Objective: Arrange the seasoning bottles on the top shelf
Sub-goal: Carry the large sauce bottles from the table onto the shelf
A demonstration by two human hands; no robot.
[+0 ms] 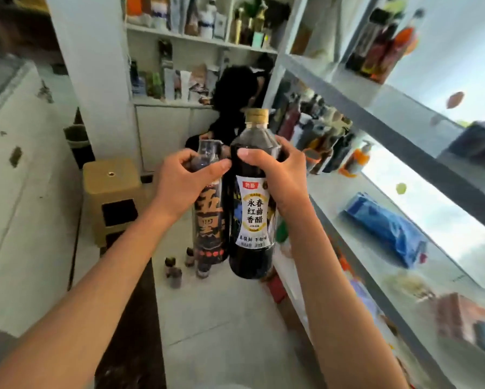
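Head view: we hold two dark seasoning bottles upright by their shoulders, left hand point(185, 178) clamped on the black-labelled bottle point(209, 220), right hand point(280, 175) on the vinegar bottle point(252, 209), ready for lifting to the shelf point(404, 130)

dark vinegar bottle point(253, 197) white label, tan cap point(259, 115)

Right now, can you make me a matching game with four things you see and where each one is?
Things:
1. vinegar bottle with white label
2. bottle with dark label
3. blue packet
4. tan plastic stool

Places:
A. standing on the floor at the left
B. held in the right hand
C. lying on the shelf at the right
D. held in the left hand

Pairs: 1-B, 2-D, 3-C, 4-A
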